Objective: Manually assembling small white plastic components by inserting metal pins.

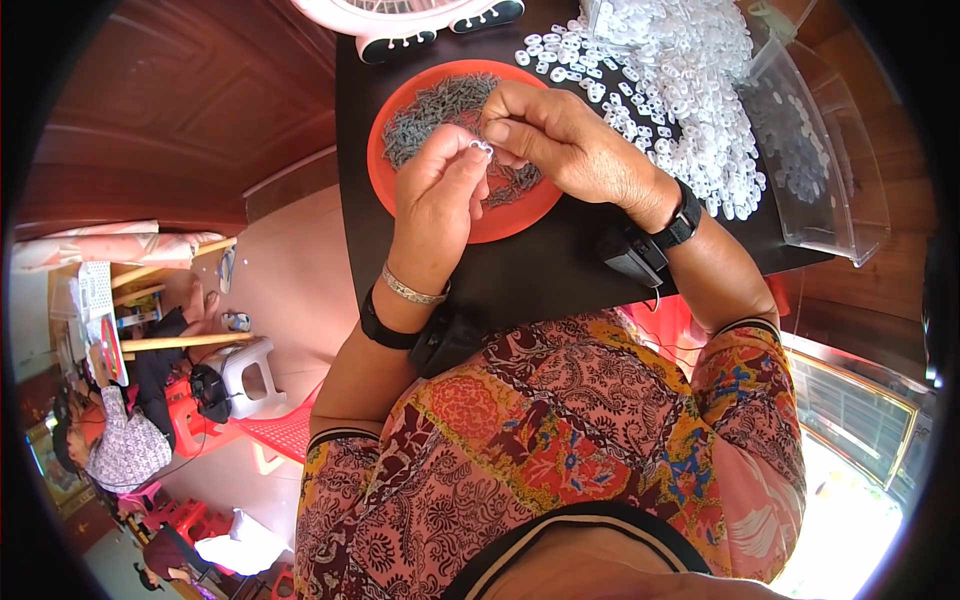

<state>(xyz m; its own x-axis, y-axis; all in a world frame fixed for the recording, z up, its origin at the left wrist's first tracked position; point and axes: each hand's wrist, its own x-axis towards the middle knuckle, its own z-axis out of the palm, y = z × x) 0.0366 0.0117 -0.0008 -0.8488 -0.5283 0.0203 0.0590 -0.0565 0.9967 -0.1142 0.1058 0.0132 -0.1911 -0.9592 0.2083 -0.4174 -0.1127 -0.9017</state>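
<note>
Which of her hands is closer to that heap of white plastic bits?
The right. The right hand sits just beside the heap of white plastic pieces, nearly at its edge; the left hand is farther away, over the orange plate.

Orange-red plate; grey small parts in it. White ring pile. Black table. Clear plastic box. Floral multicolour sleeves.

head-worn fisheye, looking down, close
</note>
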